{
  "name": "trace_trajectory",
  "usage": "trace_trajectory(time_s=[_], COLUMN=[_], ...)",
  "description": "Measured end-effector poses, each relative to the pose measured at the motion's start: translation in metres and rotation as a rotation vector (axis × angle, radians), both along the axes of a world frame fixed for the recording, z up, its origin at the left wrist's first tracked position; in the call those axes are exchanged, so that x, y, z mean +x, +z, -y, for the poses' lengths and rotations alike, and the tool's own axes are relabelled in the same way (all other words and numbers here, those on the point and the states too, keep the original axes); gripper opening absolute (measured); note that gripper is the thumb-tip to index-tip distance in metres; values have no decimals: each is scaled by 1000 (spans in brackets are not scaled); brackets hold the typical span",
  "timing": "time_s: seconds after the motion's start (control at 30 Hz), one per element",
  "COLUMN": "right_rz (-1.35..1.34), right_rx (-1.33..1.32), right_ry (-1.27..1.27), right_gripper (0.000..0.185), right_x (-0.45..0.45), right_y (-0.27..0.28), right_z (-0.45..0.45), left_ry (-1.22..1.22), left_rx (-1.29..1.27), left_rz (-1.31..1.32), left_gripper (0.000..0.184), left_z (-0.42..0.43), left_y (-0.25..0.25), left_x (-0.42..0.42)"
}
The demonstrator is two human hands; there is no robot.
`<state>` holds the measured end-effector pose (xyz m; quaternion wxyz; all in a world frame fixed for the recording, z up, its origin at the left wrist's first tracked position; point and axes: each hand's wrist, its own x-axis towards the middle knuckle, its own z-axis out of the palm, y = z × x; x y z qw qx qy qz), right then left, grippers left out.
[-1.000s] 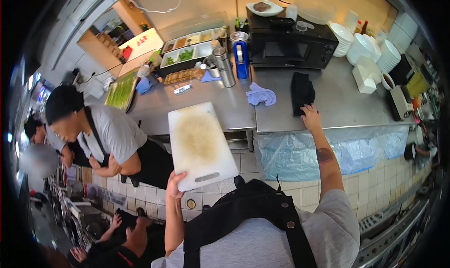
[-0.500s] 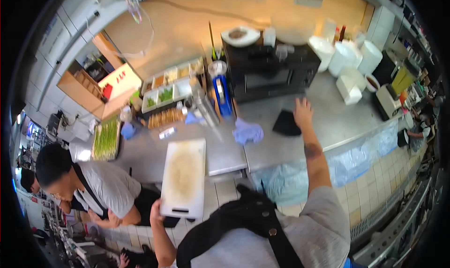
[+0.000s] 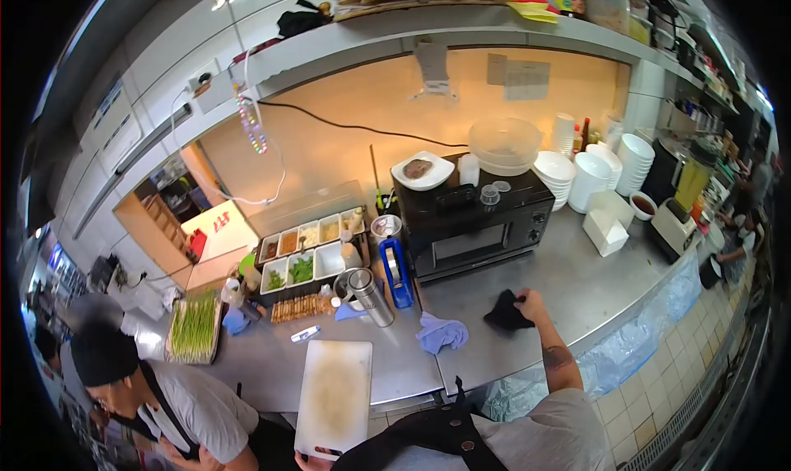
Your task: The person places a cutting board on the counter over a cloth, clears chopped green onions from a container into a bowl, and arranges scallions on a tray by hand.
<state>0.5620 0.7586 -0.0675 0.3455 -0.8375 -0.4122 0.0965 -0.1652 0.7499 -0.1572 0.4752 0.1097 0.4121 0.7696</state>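
Observation:
My left hand [image 3: 310, 463], mostly cut off at the bottom edge, grips the near end of a white cutting board [image 3: 336, 393] by its slot. The board carries a brownish stain and overlaps the counter's front edge. On the steel counter, my right hand [image 3: 532, 304] has its fingers closed on the edge of a black cloth [image 3: 505, 314], which lies bunched up. A purple-blue cloth [image 3: 442, 333] lies crumpled to its left. Behind the black cloth stands a black oven [image 3: 478, 240] with a plate of meat [image 3: 422, 171] on top.
Left on the counter are a tray of asparagus [image 3: 194, 329], ingredient containers [image 3: 301, 269], a steel flask [image 3: 371, 298] and a blue tape dispenser [image 3: 395, 277]. Stacked white bowls [image 3: 592, 178], a napkin holder [image 3: 608, 222] and a blender [image 3: 692, 182] stand right. A co-worker [image 3: 181, 388] is close on my left.
My right hand has closed on the black cloth, where its fingers were spread beside it before. The view has tilted upward, and the board appears lower in it.

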Motion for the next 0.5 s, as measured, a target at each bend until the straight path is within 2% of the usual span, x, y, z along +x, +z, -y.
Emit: trace_trajectory(time_s=[0.03, 0.07, 0.1, 0.13, 0.17, 0.23, 0.33, 0.37, 0.4, 0.43, 0.47, 0.5], right_rz=[-70, -63, -54, -240, -120, 55, 566, 811, 929, 1093, 1268, 1232], right_rx=[69, 250, 428, 632, 776, 1017, 1437, 1461, 1670, 1739, 1562, 1390], right_ry=[51, 49, 54, 34, 3, -114, -290, -346, -339, -451, -707, -733], right_gripper=[25, 25, 25, 19, 14, 15, 17, 17, 17, 21, 24, 23], right_x=[6, 10, 8, -12, -18, -27, -14, -6, 28, 62, 115, 143], right_y=[13, 38, 77, 152, 212, 321, 455, 498, 542, 585, 627, 645], right_z=[-10, -21, -33, -35, -37, -32, -30, -26, -36, -49, -62, -89], left_ry=[207, 182, 44, -84, -139, -225, -294, -307, -315, -308, -295, -301], left_rx=[27, -33, -114, -195, -216, -234, -240, -247, -263, -283, -310, -371], left_rz=[-302, -253, -83, 69, 117, 162, 179, 181, 185, 187, 194, 195], left_gripper=[51, 48, 45, 43, 40, 37, 34, 35, 35, 36, 38, 33], left_z=[-3, -2, -2, -4, -6, -11, -10, -9, -4, -2, 3, 3], left_y=[-11, -9, 0, 17, 28, 44, 60, 67, 73, 77, 81, 70], left_x=[12, 15, 11, 15, 17, 18, 17, 19, 20, 23, 27, 23])
